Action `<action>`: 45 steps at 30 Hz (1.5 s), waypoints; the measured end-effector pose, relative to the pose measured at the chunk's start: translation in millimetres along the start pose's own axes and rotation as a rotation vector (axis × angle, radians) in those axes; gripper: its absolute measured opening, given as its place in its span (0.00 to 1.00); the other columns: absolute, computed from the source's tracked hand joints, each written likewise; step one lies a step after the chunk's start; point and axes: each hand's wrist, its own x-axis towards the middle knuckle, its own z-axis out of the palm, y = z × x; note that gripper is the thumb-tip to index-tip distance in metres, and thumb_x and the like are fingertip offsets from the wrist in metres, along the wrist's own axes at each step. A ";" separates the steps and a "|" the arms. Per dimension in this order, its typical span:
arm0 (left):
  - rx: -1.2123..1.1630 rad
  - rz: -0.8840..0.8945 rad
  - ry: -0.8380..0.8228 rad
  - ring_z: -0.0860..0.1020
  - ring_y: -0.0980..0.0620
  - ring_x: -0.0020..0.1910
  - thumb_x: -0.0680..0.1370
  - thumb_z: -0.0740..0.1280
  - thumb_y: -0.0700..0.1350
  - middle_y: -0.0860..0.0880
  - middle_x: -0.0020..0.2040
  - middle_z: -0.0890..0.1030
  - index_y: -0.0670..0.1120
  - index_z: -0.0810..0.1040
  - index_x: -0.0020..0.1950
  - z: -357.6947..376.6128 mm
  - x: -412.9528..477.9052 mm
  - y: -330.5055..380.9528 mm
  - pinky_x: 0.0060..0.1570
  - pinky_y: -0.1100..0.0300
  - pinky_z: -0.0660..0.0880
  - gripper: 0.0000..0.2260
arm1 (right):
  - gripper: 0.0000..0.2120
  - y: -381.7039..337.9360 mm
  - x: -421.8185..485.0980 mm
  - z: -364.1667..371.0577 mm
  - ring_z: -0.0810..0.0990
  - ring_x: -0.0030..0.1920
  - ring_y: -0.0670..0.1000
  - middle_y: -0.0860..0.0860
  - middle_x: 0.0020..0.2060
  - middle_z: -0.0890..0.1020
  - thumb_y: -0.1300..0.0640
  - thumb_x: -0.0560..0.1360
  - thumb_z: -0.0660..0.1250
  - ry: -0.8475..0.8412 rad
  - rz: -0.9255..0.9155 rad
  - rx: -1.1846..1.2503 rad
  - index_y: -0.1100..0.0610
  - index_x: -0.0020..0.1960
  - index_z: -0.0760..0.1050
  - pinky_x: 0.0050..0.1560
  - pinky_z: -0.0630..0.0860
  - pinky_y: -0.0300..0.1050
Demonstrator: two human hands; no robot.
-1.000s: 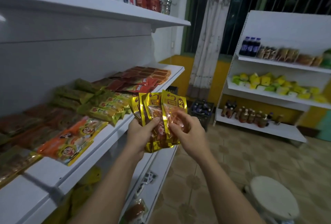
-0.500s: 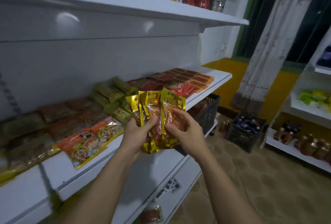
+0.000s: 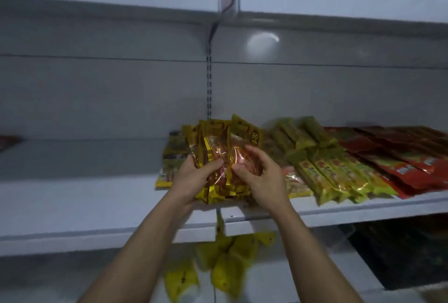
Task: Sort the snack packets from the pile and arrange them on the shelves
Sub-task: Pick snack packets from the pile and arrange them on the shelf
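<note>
gold packets (image 3: pixel 218 154): held up over the shelf (image 3: pixel 97 196) | left hand (image 3: pixel 194 176) and right hand (image 3: pixel 259 176) both grip them | light, crinkly, slippery, so hold the middles

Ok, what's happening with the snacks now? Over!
Left hand and right hand both grip gold packets. Held over shelf edge. Green packets crowd the right.

The gold packets (image 3: pixel 215 157) gripped by the left hand (image 3: pixel 194 177) and right hand (image 3: pixel 263 181) were glossy, crinkled foil with clear plastic windows. Right of the hands, green packets (image 3: pixel 334 176) and red packets (image 3: pixel 412 164) shone too. The shelf (image 3: pixel 72 200) beneath looked smooth.
</note>
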 end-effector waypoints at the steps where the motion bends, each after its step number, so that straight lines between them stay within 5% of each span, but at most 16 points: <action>1: 0.009 0.024 0.031 0.84 0.46 0.51 0.71 0.77 0.45 0.47 0.52 0.86 0.50 0.78 0.59 -18.7 2.5 3.9 0.55 0.46 0.79 0.18 | 0.30 -5.9 5.5 19.9 0.79 0.59 0.45 0.46 0.60 0.80 0.39 0.67 0.75 -0.027 -0.010 -0.009 0.45 0.67 0.75 0.59 0.79 0.49; 6: 0.073 0.128 0.167 0.85 0.49 0.44 0.74 0.74 0.40 0.51 0.44 0.87 0.50 0.79 0.55 -106.8 15.6 33.4 0.42 0.56 0.81 0.12 | 0.25 -38.0 29.1 114.6 0.79 0.55 0.40 0.40 0.55 0.82 0.46 0.71 0.75 -0.089 -0.084 -0.039 0.46 0.66 0.76 0.55 0.76 0.34; 9: 0.113 0.176 0.246 0.85 0.50 0.44 0.71 0.77 0.44 0.52 0.45 0.87 0.51 0.81 0.53 -162.7 27.6 46.8 0.44 0.56 0.80 0.12 | 0.19 -53.5 47.2 168.6 0.78 0.51 0.38 0.39 0.49 0.80 0.51 0.74 0.73 -0.111 -0.180 -0.048 0.48 0.65 0.78 0.49 0.73 0.27; 11: 0.130 0.190 0.285 0.85 0.49 0.46 0.71 0.77 0.46 0.52 0.46 0.87 0.50 0.82 0.53 -200.0 38.4 51.3 0.47 0.53 0.80 0.12 | 0.17 -61.2 61.5 204.7 0.78 0.56 0.43 0.42 0.55 0.80 0.53 0.78 0.68 -0.147 -0.177 -0.081 0.49 0.67 0.76 0.50 0.70 0.26; 14: 0.131 0.162 0.361 0.85 0.47 0.48 0.73 0.76 0.44 0.50 0.48 0.86 0.49 0.83 0.54 -256.7 58.3 53.1 0.52 0.47 0.80 0.11 | 0.19 -64.8 82.3 253.7 0.78 0.57 0.49 0.50 0.65 0.77 0.55 0.81 0.61 -0.242 -0.094 -0.268 0.49 0.72 0.71 0.50 0.67 0.32; 17: 0.165 0.106 0.392 0.84 0.45 0.50 0.73 0.76 0.42 0.47 0.50 0.86 0.48 0.82 0.56 -306.8 81.2 56.5 0.55 0.41 0.79 0.13 | 0.18 -69.8 103.1 287.1 0.79 0.56 0.54 0.53 0.57 0.81 0.58 0.78 0.60 -0.269 -0.051 -0.478 0.50 0.66 0.76 0.50 0.71 0.38; 20: 0.219 0.090 0.382 0.84 0.47 0.49 0.73 0.75 0.42 0.48 0.50 0.85 0.48 0.82 0.55 -334.8 104.5 58.3 0.55 0.47 0.80 0.12 | 0.15 -68.3 125.8 310.1 0.79 0.55 0.60 0.58 0.52 0.82 0.54 0.77 0.57 -0.253 -0.033 -0.688 0.55 0.58 0.78 0.56 0.76 0.52; 23: 0.280 0.091 0.349 0.83 0.51 0.47 0.73 0.75 0.44 0.50 0.50 0.84 0.48 0.81 0.57 -342.4 116.7 48.9 0.50 0.56 0.79 0.13 | 0.16 -59.8 129.8 325.6 0.71 0.65 0.61 0.59 0.64 0.75 0.50 0.79 0.58 -0.285 0.087 -1.014 0.56 0.60 0.77 0.66 0.68 0.53; 26: 0.281 0.115 0.348 0.82 0.53 0.46 0.74 0.75 0.45 0.55 0.47 0.84 0.50 0.80 0.56 -344.3 121.0 41.9 0.44 0.60 0.77 0.12 | 0.18 -60.4 125.5 330.1 0.55 0.75 0.63 0.63 0.76 0.58 0.52 0.81 0.57 -0.268 0.083 -1.121 0.54 0.69 0.71 0.73 0.56 0.58; 29: 0.265 0.121 0.336 0.83 0.53 0.47 0.73 0.75 0.45 0.53 0.48 0.85 0.49 0.81 0.57 -345.6 125.2 41.4 0.46 0.59 0.79 0.13 | 0.18 -60.6 120.5 332.0 0.58 0.76 0.58 0.59 0.75 0.60 0.52 0.81 0.57 -0.284 -0.099 -1.122 0.53 0.70 0.69 0.73 0.55 0.55; 32: 0.237 0.113 0.341 0.83 0.52 0.48 0.73 0.75 0.43 0.52 0.48 0.85 0.49 0.81 0.56 -347.4 123.7 39.7 0.48 0.57 0.80 0.12 | 0.19 -47.3 112.6 340.9 0.63 0.72 0.56 0.54 0.70 0.68 0.50 0.81 0.56 -0.439 -0.073 -1.169 0.52 0.70 0.70 0.72 0.58 0.53; 38: 0.233 0.085 0.323 0.83 0.49 0.50 0.72 0.76 0.45 0.50 0.51 0.85 0.48 0.81 0.58 -350.7 121.9 40.4 0.56 0.50 0.79 0.15 | 0.20 -43.3 112.9 339.5 0.66 0.70 0.59 0.56 0.69 0.70 0.49 0.82 0.51 -0.345 -0.042 -1.165 0.53 0.71 0.69 0.68 0.63 0.52; 41: 0.179 0.063 0.289 0.84 0.47 0.50 0.72 0.77 0.45 0.49 0.51 0.86 0.47 0.82 0.58 -351.9 120.2 41.7 0.56 0.45 0.79 0.16 | 0.21 -53.5 111.8 347.0 0.75 0.62 0.60 0.57 0.59 0.79 0.47 0.80 0.51 -0.131 -0.177 -0.906 0.52 0.68 0.72 0.60 0.69 0.52; 45: 0.132 0.066 0.244 0.84 0.44 0.49 0.71 0.77 0.42 0.46 0.50 0.86 0.45 0.82 0.56 -350.9 113.6 46.6 0.55 0.42 0.79 0.15 | 0.26 -75.7 120.3 361.0 0.76 0.61 0.55 0.52 0.59 0.80 0.42 0.78 0.63 -0.361 -0.081 -0.596 0.44 0.75 0.64 0.59 0.72 0.48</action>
